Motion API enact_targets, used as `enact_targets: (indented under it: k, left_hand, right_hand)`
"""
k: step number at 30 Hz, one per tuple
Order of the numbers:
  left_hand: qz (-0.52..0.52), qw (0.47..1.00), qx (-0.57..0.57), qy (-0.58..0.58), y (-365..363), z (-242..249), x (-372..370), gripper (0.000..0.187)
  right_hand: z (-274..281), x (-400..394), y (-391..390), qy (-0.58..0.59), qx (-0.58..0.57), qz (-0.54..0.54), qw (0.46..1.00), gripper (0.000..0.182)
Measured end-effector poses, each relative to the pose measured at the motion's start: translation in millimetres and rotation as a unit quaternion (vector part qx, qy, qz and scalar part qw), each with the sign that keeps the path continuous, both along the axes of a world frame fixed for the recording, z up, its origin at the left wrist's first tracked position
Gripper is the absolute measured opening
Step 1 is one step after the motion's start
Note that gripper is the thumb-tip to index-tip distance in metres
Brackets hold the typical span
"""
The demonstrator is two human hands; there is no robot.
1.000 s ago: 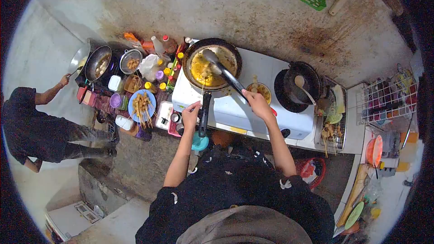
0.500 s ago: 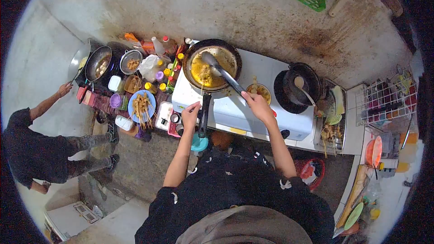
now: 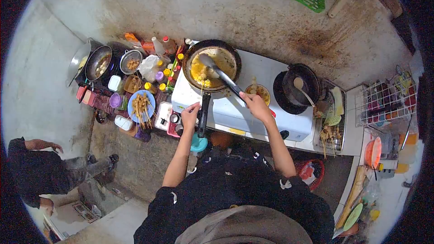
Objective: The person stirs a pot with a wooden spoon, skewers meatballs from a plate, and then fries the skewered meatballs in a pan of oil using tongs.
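A frying pan [image 3: 230,51] on the white stove [image 3: 266,70] holds yellow egg-like food. My right hand [image 3: 257,106] grips the dark handle of a spatula [image 3: 226,79], its head resting in the food. Pinched in my left hand [image 3: 190,114] is a thin skewer [image 3: 201,91] whose food end lies at the pan's near edge. The pan's black handle [image 3: 204,116] points toward me, just right of my left hand. Behind my right hand is a bowl [image 3: 265,94] with skewered pieces. Left of the stove, a blue plate [image 3: 133,110] carries several skewers.
Right on the stove, a black pot [image 3: 296,73] holds a ladle [image 3: 306,95]. Several bottles, a strainer [image 3: 131,54] and another pan [image 3: 91,65] stand left. A co-worker [image 3: 38,171] is at the far left. A tray of skewers [image 3: 331,133] sits right.
The co-worker at the left has moved back from the left pan, down in the view, arm withdrawn from it. My spatula has shifted slightly left and up over the food.
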State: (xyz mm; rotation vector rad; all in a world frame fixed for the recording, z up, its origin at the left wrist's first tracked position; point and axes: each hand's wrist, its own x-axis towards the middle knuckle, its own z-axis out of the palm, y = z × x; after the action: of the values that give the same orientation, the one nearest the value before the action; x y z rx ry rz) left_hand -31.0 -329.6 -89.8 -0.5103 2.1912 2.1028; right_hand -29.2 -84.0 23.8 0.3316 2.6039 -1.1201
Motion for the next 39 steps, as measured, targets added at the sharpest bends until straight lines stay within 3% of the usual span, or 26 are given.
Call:
enact_targets:
  k: [2, 5, 7, 11, 17, 19, 23, 26, 28, 29, 31, 34, 39]
  left_hand:
    - [-0.002, 1.000, -0.005, 0.014, 0, 1, 1, 0.023]
    - [-0.008, 1.000, -0.011, 0.011, 1, 9, 3, 0.022]
    - [-0.009, 1.000, -0.024, 0.009, 1, 11, 3, 0.023]
    - [-0.004, 1.000, -0.012, 0.018, 0, 1, 2, 0.023]
    - [0.004, 1.000, 0.000, 0.009, 1, 1, 4, 0.023]
    - [0.005, 1.000, 0.006, 0.006, 1, 1, 5, 0.023]
    - [0.008, 1.000, 0.015, 0.021, 1, -3, 5, 0.023]
    - [0.006, 1.000, -0.011, 0.004, 0, 6, 7, 0.023]
    - [0.005, 1.000, -0.004, 0.000, 0, 1, 6, 0.024]
    - [0.007, 1.000, 0.003, -0.004, 0, -1, 6, 0.024]
    - [0.008, 1.000, -0.004, -0.003, -1, -1, 5, 0.024]
    - [0.010, 1.000, 0.013, 0.004, 0, 0, 8, 0.023]
    - [0.010, 1.000, 0.016, -0.003, 1, 8, 7, 0.024]
  right_hand:
    - [-6, 0, 0, 0.020, -0.016, -0.003, 1.000, 0.056]
    - [-10, 0, 2, 0.081, 0.063, 0.001, 0.995, 0.057]
    - [-5, 1, 2, 0.018, 0.015, 0.013, 1.000, 0.058]
    - [-2, 1, 2, 0.038, 0.020, -0.013, 0.999, 0.058]
    - [7, 0, 1, -0.041, -0.011, 0.002, 0.999, 0.053]
    - [10, 0, 1, -0.022, 0.035, 0.006, 0.999, 0.053]
    - [0, -1, 3, -0.040, 0.009, 0.031, 0.999, 0.053]
    - [-11, 2, 1, 0.049, 0.001, -0.007, 0.999, 0.056]
    - [-19, 2, -1, 0.079, 0.070, -0.006, 0.994, 0.056]
    - [-22, 1, 1, 0.080, 0.070, -0.006, 0.994, 0.056]
    - [-19, 0, 2, -0.002, -0.036, -0.012, 0.999, 0.056]
    - [-23, 0, 2, 0.060, 0.047, -0.017, 0.997, 0.055]
    - [-9, 3, 0, 0.036, 0.014, 0.000, 0.999, 0.054]
